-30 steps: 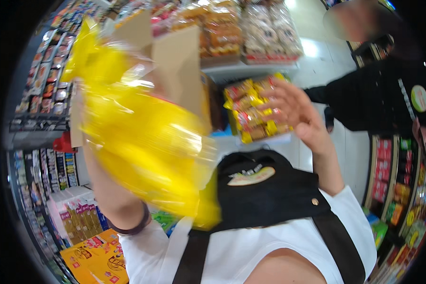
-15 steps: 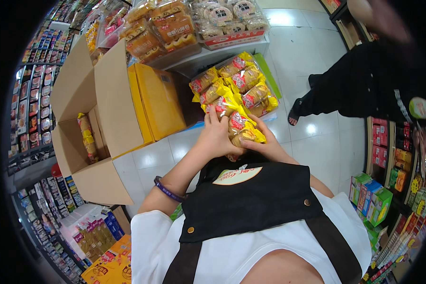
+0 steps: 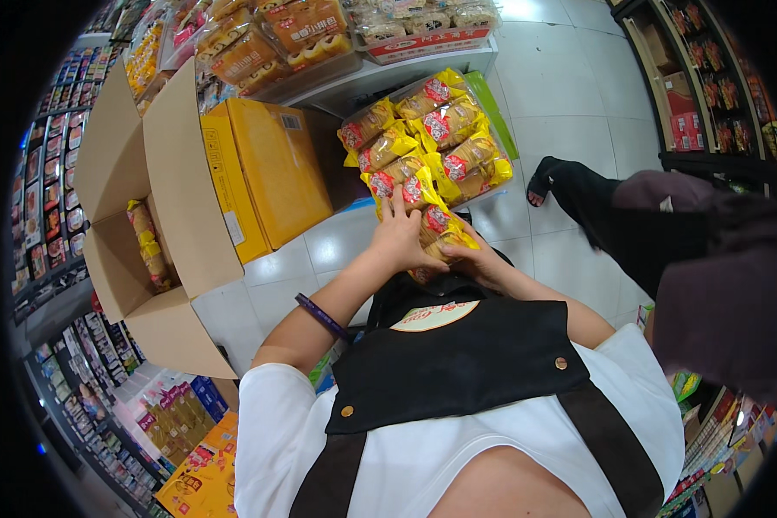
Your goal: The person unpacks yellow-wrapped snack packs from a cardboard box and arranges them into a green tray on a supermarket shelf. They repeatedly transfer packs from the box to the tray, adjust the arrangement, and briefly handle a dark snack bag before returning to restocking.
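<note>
Several yellow-and-clear biscuit packs (image 3: 451,125) lie in rows in a clear plastic bin (image 3: 511,173). At the bin's near end, close to my apron, both of my hands close around biscuit packs. My left hand (image 3: 397,242) lies over them from the left, fingers on the wrappers and thumb toward the near end. From the right, my right hand (image 3: 485,261) grips the nearest biscuit pack (image 3: 436,231), its fingers partly hidden behind the wrapper. An open cardboard carton (image 3: 190,207) on the left has one long biscuit pack (image 3: 149,246) inside.
A closed yellow carton (image 3: 285,177) stands between the open carton and the bin. Beyond are trays of packaged bread (image 3: 306,30) and white-wrapped snacks (image 3: 427,26). At right, another person's dark-trousered leg (image 3: 630,203) stands on the tiled floor (image 3: 552,95). Stocked shelves (image 3: 716,86) line the right.
The person on the right has moved nearer to me, their body now lower in view. My hands keep hold of the packs, shifting only slightly. The view has moved a little.
</note>
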`<state>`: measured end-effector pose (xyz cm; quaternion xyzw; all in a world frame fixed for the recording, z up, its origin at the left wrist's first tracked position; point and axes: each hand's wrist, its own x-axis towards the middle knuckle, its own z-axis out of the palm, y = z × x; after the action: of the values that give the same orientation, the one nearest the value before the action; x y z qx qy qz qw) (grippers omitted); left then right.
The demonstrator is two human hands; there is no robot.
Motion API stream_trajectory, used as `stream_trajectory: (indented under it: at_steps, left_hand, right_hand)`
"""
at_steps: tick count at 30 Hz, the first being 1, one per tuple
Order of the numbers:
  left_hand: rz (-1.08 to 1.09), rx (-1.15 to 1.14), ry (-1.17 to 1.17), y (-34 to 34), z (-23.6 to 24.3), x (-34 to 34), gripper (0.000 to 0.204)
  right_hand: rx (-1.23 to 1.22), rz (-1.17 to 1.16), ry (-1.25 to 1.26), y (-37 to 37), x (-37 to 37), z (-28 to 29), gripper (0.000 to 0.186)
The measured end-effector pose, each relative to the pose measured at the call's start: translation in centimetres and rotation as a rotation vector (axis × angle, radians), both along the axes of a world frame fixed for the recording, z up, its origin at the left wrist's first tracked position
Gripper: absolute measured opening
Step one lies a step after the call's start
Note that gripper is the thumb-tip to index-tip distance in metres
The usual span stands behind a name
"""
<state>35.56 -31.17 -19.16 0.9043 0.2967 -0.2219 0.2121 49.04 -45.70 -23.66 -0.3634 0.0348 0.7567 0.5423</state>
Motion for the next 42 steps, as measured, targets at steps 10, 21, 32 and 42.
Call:
stream_trajectory:
  at_steps: [10,21,32,42]
  left_hand:
    - [0.013,0.098,-0.088,-1.7,-0.6,-0.3,0.108]
    - [0.004,0.107,-0.16,-1.4,-3.2,-2.1,0.079]
    - [-0.046,0.252,-0.25,-2.4,-0.5,-0.2,0.072]
    - [-0.066,0.035,-0.626,-1.0,-2.8,-0.1,0.05]
  right_hand:
    - [0.03,-0.004,0.068,-1.6,-0.4,-0.6,0.077]
    - [-0.02,-0.082,0.157,-1.7,-0.9,-4.7,0.064]
    - [0.035,-0.068,0.083,-1.8,0.1,-3.6,0.074]
    - [0.073,-0.185,0.044,-2.1,2.3,-2.5,0.075]
